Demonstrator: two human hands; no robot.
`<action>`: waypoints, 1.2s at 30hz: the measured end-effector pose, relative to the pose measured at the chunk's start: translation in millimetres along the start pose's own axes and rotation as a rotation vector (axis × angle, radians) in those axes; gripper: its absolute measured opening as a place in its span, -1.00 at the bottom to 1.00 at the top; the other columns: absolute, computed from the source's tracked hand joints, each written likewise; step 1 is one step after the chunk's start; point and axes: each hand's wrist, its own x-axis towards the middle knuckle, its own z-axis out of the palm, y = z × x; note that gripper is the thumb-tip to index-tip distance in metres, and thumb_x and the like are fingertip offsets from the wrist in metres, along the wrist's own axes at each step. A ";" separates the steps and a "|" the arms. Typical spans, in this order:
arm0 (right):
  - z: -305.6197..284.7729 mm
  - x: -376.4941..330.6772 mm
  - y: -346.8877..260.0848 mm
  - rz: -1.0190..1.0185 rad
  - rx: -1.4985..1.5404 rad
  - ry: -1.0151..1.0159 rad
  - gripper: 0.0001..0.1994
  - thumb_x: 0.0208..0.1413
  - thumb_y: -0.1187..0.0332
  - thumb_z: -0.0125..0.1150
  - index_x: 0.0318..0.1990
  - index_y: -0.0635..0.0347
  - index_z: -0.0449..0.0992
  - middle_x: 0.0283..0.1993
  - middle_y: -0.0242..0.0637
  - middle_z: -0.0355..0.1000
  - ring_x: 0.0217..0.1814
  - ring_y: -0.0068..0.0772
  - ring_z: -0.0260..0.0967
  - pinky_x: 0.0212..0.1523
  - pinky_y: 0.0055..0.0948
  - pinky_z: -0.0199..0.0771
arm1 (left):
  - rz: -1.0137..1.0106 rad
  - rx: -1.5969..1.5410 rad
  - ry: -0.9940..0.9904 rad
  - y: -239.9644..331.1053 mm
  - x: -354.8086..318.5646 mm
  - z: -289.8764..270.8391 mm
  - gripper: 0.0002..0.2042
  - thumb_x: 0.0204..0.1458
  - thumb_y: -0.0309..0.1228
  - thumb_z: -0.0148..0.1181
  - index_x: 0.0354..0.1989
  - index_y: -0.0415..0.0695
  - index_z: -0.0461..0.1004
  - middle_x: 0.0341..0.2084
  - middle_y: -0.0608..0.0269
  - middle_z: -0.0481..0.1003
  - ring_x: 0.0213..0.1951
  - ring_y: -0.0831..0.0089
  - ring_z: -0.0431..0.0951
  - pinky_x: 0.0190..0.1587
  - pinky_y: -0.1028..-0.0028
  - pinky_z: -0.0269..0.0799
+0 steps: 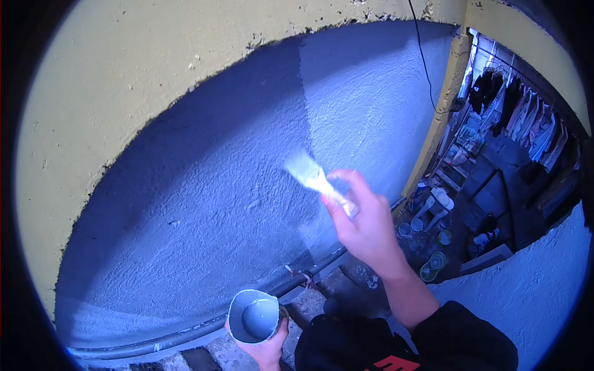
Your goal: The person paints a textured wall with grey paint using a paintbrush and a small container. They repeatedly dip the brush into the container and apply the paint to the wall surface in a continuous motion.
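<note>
Nearest, left hand (267, 350) cups a paint can (253, 316) of grey paint. Right hand (365, 226) grips a paintbrush (312, 176), bristles against the wall (204, 204). Grey paint looks mostly spread; the yellow band (111, 80) above remains unpainted. Small round containers (433, 266) lie on the ground at right; no labels can be made out.

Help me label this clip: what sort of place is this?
Probably a house's outdoor side passage: a rough plastered wall being painted blue-grey, clothes hung along a line, and buckets and tubs on the ground.
</note>
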 end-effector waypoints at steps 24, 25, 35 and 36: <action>31.6 -27.0 84.4 -0.151 -0.095 0.057 -0.84 0.20 0.44 0.25 -0.11 0.25 0.48 -0.45 0.02 0.50 -0.44 0.13 0.51 -0.46 -0.09 0.42 | 0.112 0.158 -0.004 -4.3 5.6 -1.8 -0.11 -0.50 -0.37 0.64 0.14 -0.23 0.29 -0.01 0.09 0.44 0.02 0.24 0.50 0.18 0.22 0.34; 43.3 -33.1 102.3 -0.149 -0.131 0.031 -0.84 0.20 0.45 0.25 -0.11 0.24 0.48 -0.47 0.01 0.49 -0.45 0.13 0.51 -0.47 -0.09 0.41 | 0.100 0.125 0.001 -2.6 6.8 -0.7 -0.11 -0.50 -0.38 0.64 0.15 -0.23 0.29 -0.01 0.09 0.44 0.03 0.24 0.50 0.18 0.21 0.34; 36.5 -74.8 127.4 0.257 -0.463 -0.329 -0.83 0.17 0.33 0.21 -0.12 0.10 0.41 -0.47 0.08 0.49 -0.35 0.30 0.48 -0.34 0.20 0.40 | -0.007 -0.013 0.008 9.1 4.3 2.5 -0.09 -0.49 -0.43 0.64 0.17 -0.23 0.25 0.01 0.11 0.43 0.05 0.28 0.49 0.19 0.22 0.34; 38.7 -65.9 115.6 0.223 -0.403 -0.315 -0.84 0.18 0.33 0.23 -0.15 0.11 0.44 -0.46 0.07 0.49 -0.35 0.28 0.49 -0.35 0.15 0.41 | -0.002 -0.022 0.011 4.6 4.3 3.3 -0.08 -0.49 -0.43 0.64 0.17 -0.23 0.25 0.01 0.11 0.43 0.05 0.28 0.49 0.20 0.21 0.33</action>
